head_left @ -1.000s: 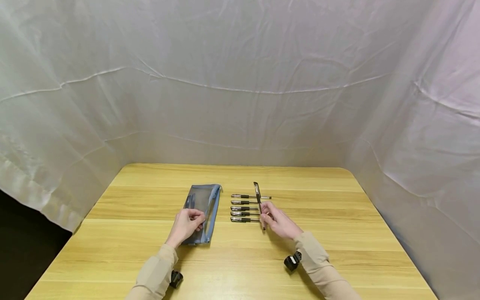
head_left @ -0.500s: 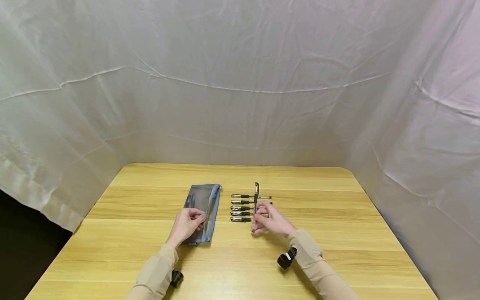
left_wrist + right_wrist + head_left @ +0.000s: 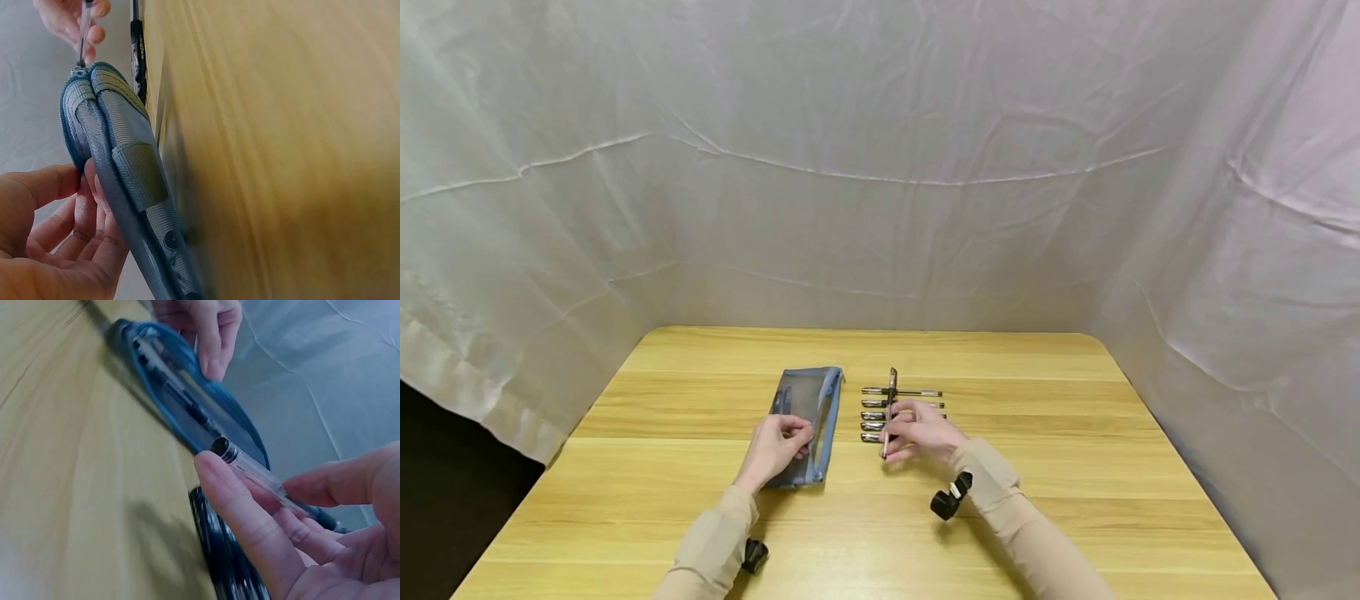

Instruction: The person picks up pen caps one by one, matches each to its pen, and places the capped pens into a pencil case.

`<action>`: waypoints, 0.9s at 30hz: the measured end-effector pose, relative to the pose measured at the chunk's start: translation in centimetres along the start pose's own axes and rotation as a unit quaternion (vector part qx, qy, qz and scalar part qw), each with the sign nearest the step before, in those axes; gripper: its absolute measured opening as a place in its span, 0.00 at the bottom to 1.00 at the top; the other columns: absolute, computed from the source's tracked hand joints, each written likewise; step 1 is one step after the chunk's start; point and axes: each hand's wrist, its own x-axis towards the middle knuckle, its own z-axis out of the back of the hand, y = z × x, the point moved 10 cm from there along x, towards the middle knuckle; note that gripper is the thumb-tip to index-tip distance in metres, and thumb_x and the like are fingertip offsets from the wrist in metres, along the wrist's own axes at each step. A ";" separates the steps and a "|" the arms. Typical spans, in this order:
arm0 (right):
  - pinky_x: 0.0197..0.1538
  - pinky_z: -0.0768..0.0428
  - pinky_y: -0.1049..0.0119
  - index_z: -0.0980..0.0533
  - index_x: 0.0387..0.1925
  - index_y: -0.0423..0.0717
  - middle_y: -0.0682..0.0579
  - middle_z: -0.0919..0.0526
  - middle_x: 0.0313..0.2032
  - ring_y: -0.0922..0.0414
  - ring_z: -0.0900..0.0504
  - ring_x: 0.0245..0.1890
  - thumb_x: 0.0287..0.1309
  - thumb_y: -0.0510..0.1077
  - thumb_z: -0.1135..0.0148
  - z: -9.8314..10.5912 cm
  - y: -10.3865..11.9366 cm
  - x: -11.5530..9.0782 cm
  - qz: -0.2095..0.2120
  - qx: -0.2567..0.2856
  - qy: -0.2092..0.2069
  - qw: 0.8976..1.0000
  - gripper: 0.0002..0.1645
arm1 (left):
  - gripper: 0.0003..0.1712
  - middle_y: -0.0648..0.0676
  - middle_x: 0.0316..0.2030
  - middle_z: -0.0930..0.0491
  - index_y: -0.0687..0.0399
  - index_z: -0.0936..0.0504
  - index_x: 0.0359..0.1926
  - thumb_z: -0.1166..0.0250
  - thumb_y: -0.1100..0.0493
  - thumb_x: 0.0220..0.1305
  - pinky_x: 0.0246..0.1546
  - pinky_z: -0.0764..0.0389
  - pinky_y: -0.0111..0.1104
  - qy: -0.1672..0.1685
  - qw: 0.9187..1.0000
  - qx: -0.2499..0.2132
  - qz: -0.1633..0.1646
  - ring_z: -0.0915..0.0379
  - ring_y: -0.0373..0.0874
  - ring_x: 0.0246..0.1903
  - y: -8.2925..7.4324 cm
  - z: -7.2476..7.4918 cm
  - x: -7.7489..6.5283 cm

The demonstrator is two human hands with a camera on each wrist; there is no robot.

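Note:
My left hand [image 3: 777, 446] pinches the upper edge of a blue mesh zipper pouch [image 3: 801, 390], lifting its mouth open toward the right. In the right wrist view the pouch's opening gapes, and a dark pen [image 3: 181, 394] lies inside. My right hand [image 3: 925, 432] holds a clear-barrelled gel pen [image 3: 892, 385] with a black cap and grip between thumb and fingers. The right wrist view shows that pen's clear end [image 3: 250, 469] pointing toward the pouch mouth. Beneath the right hand, several similar capped pens [image 3: 917, 392] lie in a row, partly hidden by it.
All of this lies on a wood-grain table [image 3: 1037, 500]. Pale curtains [image 3: 880, 233] hang behind the table and along both sides. Each wrist wears a small black camera, such as the one on the right [image 3: 946, 502].
My right hand has moved left with the held pen, across the row of pens and closer to the pouch; the pen has turned slightly. My left hand keeps its hold on the pouch edge.

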 end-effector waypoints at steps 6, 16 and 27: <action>0.44 0.11 0.55 0.46 0.67 0.28 0.27 0.20 0.49 0.54 0.14 0.28 0.68 0.30 0.49 -1.7 -0.3 1.7 -0.037 0.027 0.014 0.999 0.30 | 0.07 0.57 0.27 0.13 0.66 0.13 0.40 0.34 0.67 0.65 0.25 0.16 0.30 0.000 1.000 -0.001 -0.009 0.20 0.40 0.22 -0.2 -0.2 0.1; 0.40 0.10 0.58 0.42 0.59 0.30 0.42 0.17 0.33 0.55 0.15 0.23 0.66 0.30 0.47 -4.4 -0.8 4.0 -0.064 0.015 0.034 0.997 0.24 | 0.07 0.56 0.27 0.13 0.66 0.13 0.40 0.34 0.66 0.64 0.25 0.16 0.28 -0.001 1.000 0.000 -0.010 0.20 0.39 0.21 -0.3 -0.5 0.3; 0.43 0.10 0.56 0.39 0.63 0.26 0.33 0.14 0.40 0.52 0.12 0.27 0.63 0.28 0.44 -6.2 -0.6 5.0 -0.071 0.010 0.043 0.997 0.29 | 0.07 0.58 0.27 0.13 0.67 0.13 0.39 0.35 0.67 0.65 0.26 0.15 0.31 -0.001 1.000 -0.008 -0.007 0.19 0.41 0.22 -0.3 -0.5 0.3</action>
